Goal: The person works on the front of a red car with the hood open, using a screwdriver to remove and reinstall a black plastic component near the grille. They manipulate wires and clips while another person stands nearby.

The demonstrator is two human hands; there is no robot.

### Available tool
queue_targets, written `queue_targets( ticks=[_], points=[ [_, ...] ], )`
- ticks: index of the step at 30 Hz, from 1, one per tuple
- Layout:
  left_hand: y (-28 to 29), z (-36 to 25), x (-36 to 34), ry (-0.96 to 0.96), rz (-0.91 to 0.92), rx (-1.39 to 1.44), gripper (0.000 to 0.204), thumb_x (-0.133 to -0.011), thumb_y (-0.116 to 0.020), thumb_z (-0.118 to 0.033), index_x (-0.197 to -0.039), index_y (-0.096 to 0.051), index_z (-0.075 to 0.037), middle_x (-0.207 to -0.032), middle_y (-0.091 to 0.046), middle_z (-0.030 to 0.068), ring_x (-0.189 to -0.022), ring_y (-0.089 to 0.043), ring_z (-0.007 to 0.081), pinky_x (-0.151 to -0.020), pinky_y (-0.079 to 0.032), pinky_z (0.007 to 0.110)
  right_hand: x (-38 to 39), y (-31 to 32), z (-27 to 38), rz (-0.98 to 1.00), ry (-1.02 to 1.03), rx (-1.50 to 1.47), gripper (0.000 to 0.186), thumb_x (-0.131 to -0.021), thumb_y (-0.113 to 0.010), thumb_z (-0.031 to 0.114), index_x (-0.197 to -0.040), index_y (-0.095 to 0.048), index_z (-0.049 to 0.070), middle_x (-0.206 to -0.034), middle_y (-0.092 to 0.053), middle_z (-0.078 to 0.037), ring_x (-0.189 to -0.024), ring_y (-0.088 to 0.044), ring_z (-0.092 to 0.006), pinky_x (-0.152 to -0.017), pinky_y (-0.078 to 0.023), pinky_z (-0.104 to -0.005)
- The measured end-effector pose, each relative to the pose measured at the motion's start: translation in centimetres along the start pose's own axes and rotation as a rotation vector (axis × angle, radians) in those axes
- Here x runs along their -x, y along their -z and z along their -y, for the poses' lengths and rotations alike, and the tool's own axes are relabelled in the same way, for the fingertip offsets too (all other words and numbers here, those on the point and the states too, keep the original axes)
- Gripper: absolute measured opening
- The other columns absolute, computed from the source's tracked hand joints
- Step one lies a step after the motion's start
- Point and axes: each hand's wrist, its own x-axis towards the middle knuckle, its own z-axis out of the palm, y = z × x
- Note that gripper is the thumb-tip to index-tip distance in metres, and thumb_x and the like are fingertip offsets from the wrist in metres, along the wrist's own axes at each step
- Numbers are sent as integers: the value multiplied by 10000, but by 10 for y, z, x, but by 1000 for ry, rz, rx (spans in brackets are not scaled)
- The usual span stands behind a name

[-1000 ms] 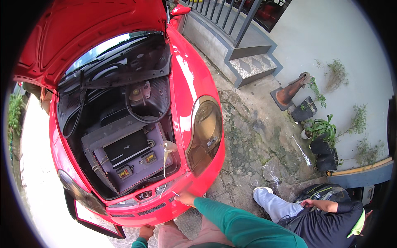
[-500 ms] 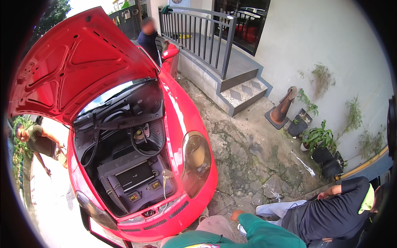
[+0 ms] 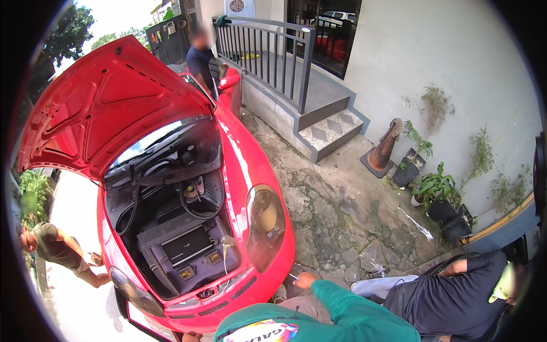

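A red car [image 3: 236, 148] stands before me with its front hood [image 3: 108, 108] raised. My right hand [image 3: 306, 280], at the end of a green sleeve, is closed around a thin silvery rod [image 3: 294, 276] whose kind I cannot make out. It is beside the front bumper, below the right headlight [image 3: 265, 228]. My left hand [image 3: 192, 337] shows only in part at the lower edge, just under the bumper; its fingers are too cut off to read. In the open front compartment sit a black flat box [image 3: 187, 246] and two small square units [image 3: 185, 273], [image 3: 213, 257] on a grey carpeted panel.
One person in dark clothes [image 3: 450, 296] bends at the lower right. Another [image 3: 60, 251] is left of the car, a third [image 3: 200, 60] by its door. Railed steps [image 3: 333, 128], a traffic cone [image 3: 383, 149] and potted plants [image 3: 436, 185] line the wall.
My right hand has moved left toward the bumper, and the silvery rod now shows. My left hand has moved slightly left. The person at the left bends lower, and the view has shifted slightly.
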Motion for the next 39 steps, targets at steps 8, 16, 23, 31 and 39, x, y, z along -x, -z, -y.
queue_targets(
  ticks=[8,16,23,31,39],
  points=[
    [5,-22,5,180,69,20,351,-853,-676,-226,-1192,-760,-185,-1119,-778,129,-1048,-734,344,-858,-568,566,-14,-18,-44,0,-59,112,594,-1002,-717,516,-1282,-794,-2,-1305,-765,-268,-1260,-717,-438,-1099,-543,-526],
    [13,-29,4,569,-66,828,308,-1024,-653,-356,-996,-754,-67,-769,-723,95,-663,-687,232,-601,-558,424,7,-15,-75,-6,-180,42,584,-1002,-707,500,-1258,-797,-18,-1376,-736,-273,-1311,-693,-433,-1119,-531,-529],
    [15,-23,-12,763,-31,998,260,-1024,-739,-265,-1016,-758,-6,-793,-738,92,-664,-726,218,-569,-562,394,-3,-34,-77,4,-45,142,607,-1009,-656,555,-1252,-814,22,-1350,-749,-258,-1294,-690,-452,-1112,-529,-543],
    [7,-30,-8,678,-63,899,292,-1036,-698,-325,-1012,-753,-39,-759,-715,75,-630,-689,214,-548,-541,407,-4,-34,-70,53,-58,120,630,-1015,-651,571,-1294,-796,25,-1361,-748,-255,-1295,-693,-454,-1126,-524,-549],
    [-4,-32,-4,923,-52,1168,211,-1013,-794,-195,-1026,-797,16,-821,-755,83,-670,-726,210,-586,-575,379,4,-22,-86,78,-194,88,609,-1022,-687,533,-1391,-761,54,-1477,-704,-214,-1378,-659,-423,-1163,-516,-524]
  ],
)
